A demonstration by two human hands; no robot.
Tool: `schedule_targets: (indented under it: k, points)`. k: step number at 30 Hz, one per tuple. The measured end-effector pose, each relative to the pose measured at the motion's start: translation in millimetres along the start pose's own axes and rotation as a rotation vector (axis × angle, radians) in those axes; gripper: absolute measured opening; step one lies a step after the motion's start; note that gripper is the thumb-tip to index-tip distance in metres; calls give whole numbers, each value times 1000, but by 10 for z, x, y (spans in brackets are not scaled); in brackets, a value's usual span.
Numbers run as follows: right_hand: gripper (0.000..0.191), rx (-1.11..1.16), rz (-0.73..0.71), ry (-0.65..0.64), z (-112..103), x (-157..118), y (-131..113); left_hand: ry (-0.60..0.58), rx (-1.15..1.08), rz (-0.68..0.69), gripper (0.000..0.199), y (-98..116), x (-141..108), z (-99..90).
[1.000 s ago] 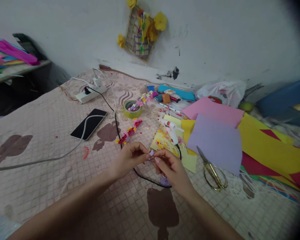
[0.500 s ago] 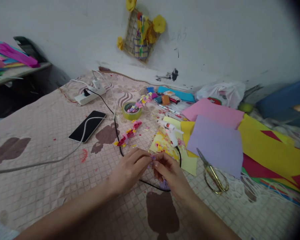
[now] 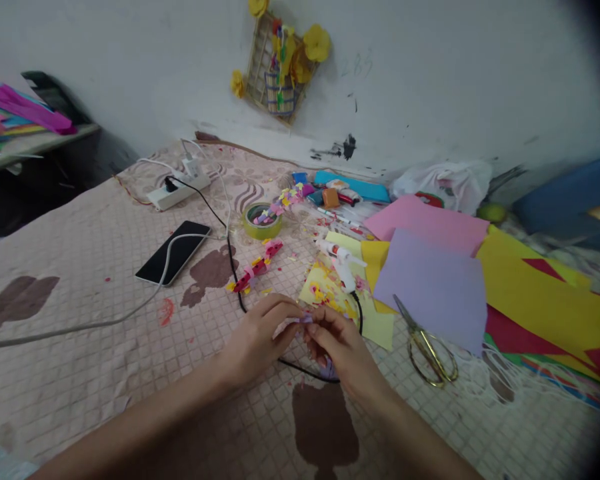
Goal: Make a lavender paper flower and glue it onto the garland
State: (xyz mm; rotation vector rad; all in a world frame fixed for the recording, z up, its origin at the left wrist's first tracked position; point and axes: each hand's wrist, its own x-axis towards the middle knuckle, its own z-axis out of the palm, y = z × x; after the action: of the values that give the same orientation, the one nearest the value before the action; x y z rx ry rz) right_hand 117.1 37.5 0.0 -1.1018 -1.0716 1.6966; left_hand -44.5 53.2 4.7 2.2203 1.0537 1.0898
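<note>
A small purple craft piece is pinched between my two hands over the cloth; its exact shape is too small to make out. My left hand grips it from the left with thumb and fingertips. From the other side, my right hand holds it in bent fingers. Under the right hand another bit of purple material shows, partly hidden. Just beyond the hands lies a white glue gun on pale yellow sheets strewn with small paper scraps. Left of it rests a red strip with pink and yellow pieces.
Gold-handled scissors lie right of my hands, beside a purple sheet and white string. A yellow tape roll, a phone and a power strip are further left. A black cable runs beneath my hands.
The left fingers have shifted slightly around the purple piece, and more of it shows between the hands. The whole view has moved a little; the other things stay put.
</note>
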Motion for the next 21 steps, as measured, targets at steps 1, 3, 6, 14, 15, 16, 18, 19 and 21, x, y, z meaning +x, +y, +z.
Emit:
schedule_targets:
  k: [1,3,6,14,15,16,18,19,21]
  points:
    - [12,3,10,-3,-4,0,-3,-3,-22,-21,16,5,5,-1]
    - [13,20,42,-8,-8,-1,-14,-14,-71,-64,16,17,16,-5]
    - [12,92,108,-25,-10,-5,-36,-36,-131,-158,16,38,33,-15]
    - [14,118,154,-33,-14,0,-70,-87,-389,-376,13,23,37,-15]
    - [14,108,152,-28,-18,2,-74,-87,-407,-382,13,20,37,-14]
    - [15,100,153,-24,-22,5,-78,-85,-419,-387,13,20,37,-14]
    - [16,87,153,-17,-33,10,-80,-85,-438,-392,11,23,40,-14]
    - [16,81,152,-16,-39,11,-79,-85,-453,-392,11,25,41,-14]
    - [15,67,148,-20,-49,12,-72,-85,-483,-392,10,24,39,-14]
